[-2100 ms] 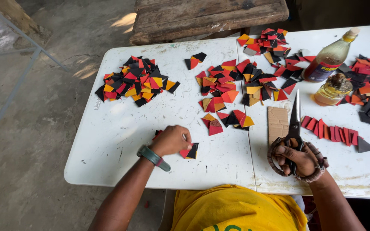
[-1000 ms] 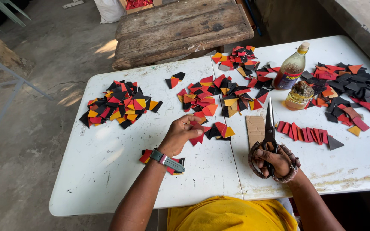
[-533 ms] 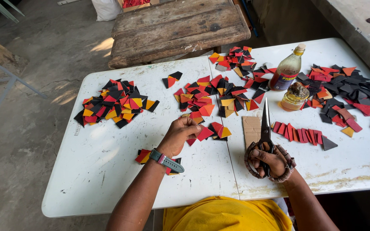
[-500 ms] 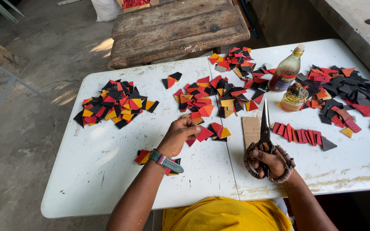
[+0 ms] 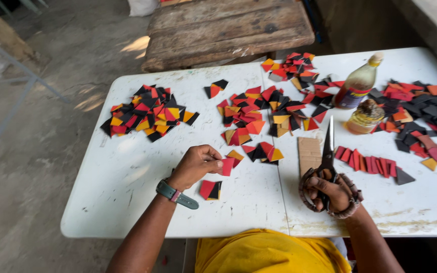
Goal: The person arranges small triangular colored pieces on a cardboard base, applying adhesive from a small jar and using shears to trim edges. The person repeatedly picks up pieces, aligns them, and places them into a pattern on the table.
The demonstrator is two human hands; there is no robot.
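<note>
Pinching a flat red triangle (image 5: 227,166) in my left hand (image 5: 197,164) on the scuffed white table (image 5: 127,177), I grip closed steel scissors (image 5: 326,162) in my right hand (image 5: 330,191) beside a cardboard strip (image 5: 308,153).

You held a red triangle (image 5: 227,166) flat at your left fingertips, just above the tabletop. Your right hand gripped scissors (image 5: 327,161) by the handles, blades closed and pointing away from you.
</note>
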